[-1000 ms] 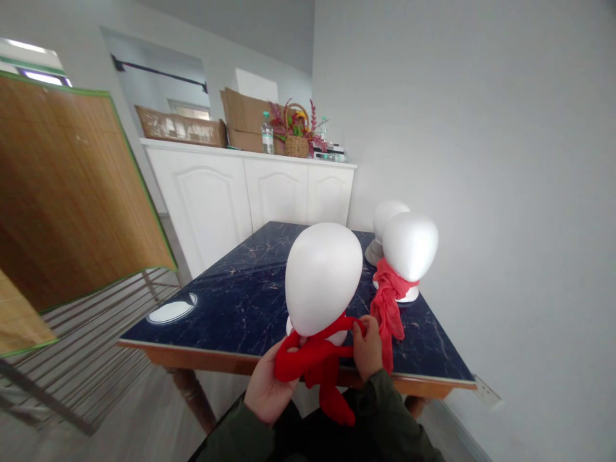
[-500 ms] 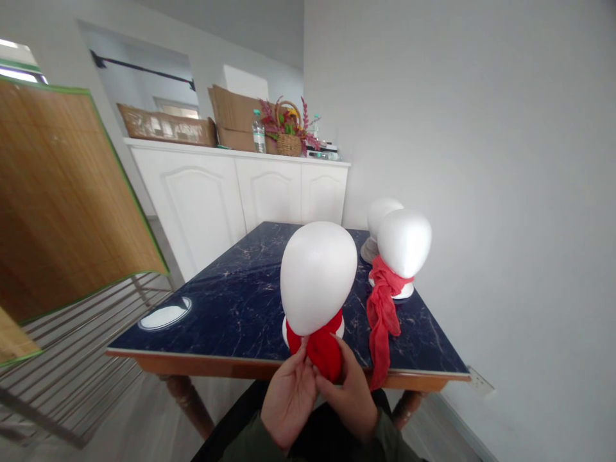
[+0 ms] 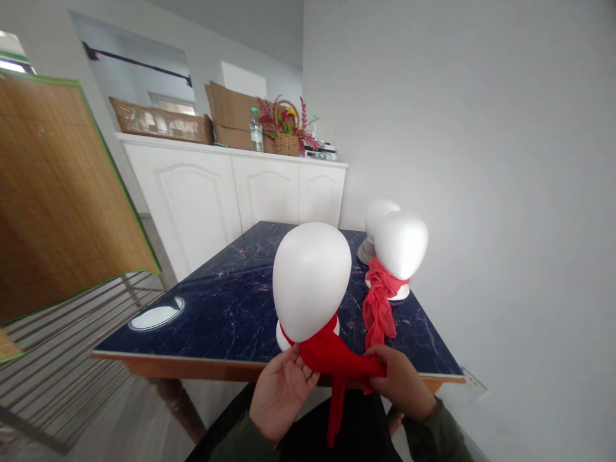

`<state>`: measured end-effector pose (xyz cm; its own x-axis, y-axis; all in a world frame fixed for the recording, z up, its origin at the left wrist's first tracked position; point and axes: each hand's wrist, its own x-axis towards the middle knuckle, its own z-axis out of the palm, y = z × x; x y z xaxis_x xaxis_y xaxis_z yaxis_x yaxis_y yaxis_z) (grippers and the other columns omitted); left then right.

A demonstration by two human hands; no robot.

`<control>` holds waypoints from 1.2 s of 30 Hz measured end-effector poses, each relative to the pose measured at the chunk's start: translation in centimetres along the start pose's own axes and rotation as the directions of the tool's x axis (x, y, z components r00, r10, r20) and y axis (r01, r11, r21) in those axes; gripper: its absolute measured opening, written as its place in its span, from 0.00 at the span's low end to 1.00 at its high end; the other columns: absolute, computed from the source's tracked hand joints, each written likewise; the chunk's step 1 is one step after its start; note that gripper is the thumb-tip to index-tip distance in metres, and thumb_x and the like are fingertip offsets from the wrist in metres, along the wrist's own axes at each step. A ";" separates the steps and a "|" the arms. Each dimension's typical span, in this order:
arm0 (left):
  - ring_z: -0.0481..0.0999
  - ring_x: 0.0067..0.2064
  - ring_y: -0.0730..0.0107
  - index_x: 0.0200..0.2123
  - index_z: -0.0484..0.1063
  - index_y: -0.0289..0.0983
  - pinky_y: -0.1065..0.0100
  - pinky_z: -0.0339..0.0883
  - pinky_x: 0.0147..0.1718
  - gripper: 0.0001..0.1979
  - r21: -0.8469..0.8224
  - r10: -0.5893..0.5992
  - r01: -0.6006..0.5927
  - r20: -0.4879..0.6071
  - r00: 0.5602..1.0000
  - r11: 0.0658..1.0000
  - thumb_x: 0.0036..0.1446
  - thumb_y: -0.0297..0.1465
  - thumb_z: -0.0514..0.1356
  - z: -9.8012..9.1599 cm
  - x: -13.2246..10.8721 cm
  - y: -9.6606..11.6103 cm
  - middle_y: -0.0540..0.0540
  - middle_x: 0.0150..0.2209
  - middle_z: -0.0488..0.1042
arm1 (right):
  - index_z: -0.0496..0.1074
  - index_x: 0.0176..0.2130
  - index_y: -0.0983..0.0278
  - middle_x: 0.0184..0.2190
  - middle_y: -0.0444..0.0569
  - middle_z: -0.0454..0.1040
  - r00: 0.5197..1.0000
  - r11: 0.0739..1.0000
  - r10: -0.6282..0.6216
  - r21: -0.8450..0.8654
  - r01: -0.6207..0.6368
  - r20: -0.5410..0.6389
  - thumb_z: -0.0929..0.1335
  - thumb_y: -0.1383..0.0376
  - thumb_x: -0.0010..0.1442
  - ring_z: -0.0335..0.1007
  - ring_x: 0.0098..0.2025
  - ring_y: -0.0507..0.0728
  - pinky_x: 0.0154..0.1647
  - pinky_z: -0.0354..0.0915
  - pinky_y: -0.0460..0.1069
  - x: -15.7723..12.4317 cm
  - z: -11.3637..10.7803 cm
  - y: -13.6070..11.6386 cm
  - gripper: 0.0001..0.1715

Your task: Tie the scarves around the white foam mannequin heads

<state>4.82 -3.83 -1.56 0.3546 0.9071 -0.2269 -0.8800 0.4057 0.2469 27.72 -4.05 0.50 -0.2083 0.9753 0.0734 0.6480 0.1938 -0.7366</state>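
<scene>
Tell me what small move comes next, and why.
Perhaps steady the bright red cloth scarf with the left hand, which touches it below the white egg-shaped mannequin head: the right hand holds it stretched sideways and could shift it.

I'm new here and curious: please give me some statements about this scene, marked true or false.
1. The right hand grips the red scarf. True.
2. The left hand touches that scarf below the nearest white head. True.
3. A coral scarf hangs below another head. True.
4. Only two heads are visible. False: a third head is partly hidden.
5. Flowers stand on the floor. False: the flower basket is on the white cabinet.
</scene>
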 end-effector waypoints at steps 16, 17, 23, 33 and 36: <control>0.73 0.39 0.69 0.43 0.69 0.35 0.68 0.65 0.40 0.11 0.408 -0.102 0.105 -0.028 0.994 0.907 0.55 0.29 0.56 -1.2 -0.7 0.6 0.44 0.42 0.73 | 0.70 0.39 0.63 0.36 0.51 0.74 0.721 0.908 0.166 -0.181 -0.377 -0.672 0.62 0.59 0.49 0.70 0.38 0.60 0.38 0.65 0.52 -3.1 -6.4 9.6 0.18; 0.73 0.41 0.67 0.43 0.69 0.35 0.67 0.64 0.41 0.12 0.487 -0.103 0.103 -0.026 0.994 0.867 0.55 0.30 0.56 -1.3 -0.9 0.6 0.43 0.44 0.73 | 0.70 0.39 0.63 0.35 0.51 0.74 0.767 0.915 0.196 -0.166 -0.366 -0.611 0.62 0.60 0.48 0.71 0.37 0.60 0.38 0.65 0.52 -3.3 -6.5 9.8 0.18; 0.72 0.41 0.64 0.34 0.74 0.33 0.70 0.61 0.42 0.10 0.850 0.232 -0.173 0.062 0.971 0.497 0.45 0.25 0.65 -1.9 -1.4 2.0 0.42 0.37 0.75 | 0.68 0.46 0.64 0.46 0.52 0.71 0.939 0.980 0.085 -0.143 -0.139 -0.332 0.61 0.68 0.42 0.69 0.45 0.58 0.47 0.65 0.53 -3.6 -4.9 8.5 0.29; 0.55 0.59 0.56 0.50 0.66 0.35 0.60 0.37 0.60 0.35 0.879 0.544 -0.476 0.389 0.744 0.021 0.34 0.25 0.69 -1.2 2.2 7.1 0.40 0.54 0.63 | 0.48 0.60 0.67 0.60 0.58 0.52 0.949 0.975 -0.192 0.063 0.213 -0.250 0.69 0.61 0.47 0.48 0.61 0.62 0.60 0.49 0.58 3.9 4.3 -1.0 0.46; 0.57 0.58 0.53 0.46 0.68 0.33 0.57 0.39 0.59 0.31 0.861 0.445 -0.504 0.425 0.788 0.069 0.34 0.25 0.68 -0.9 4.0 6.7 0.39 0.51 0.66 | 0.43 0.61 0.69 0.60 0.59 0.51 0.931 0.948 -0.283 0.081 0.308 -0.231 0.72 0.62 0.40 0.46 0.61 0.62 0.61 0.47 0.58 6.5 7.3 -2.8 0.57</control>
<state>0.10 2.40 -1.63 0.0220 0.9431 0.3317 0.0326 -0.3323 0.9426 19.19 0.99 -1.89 -0.2083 0.8775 0.4320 0.4910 0.4758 -0.7298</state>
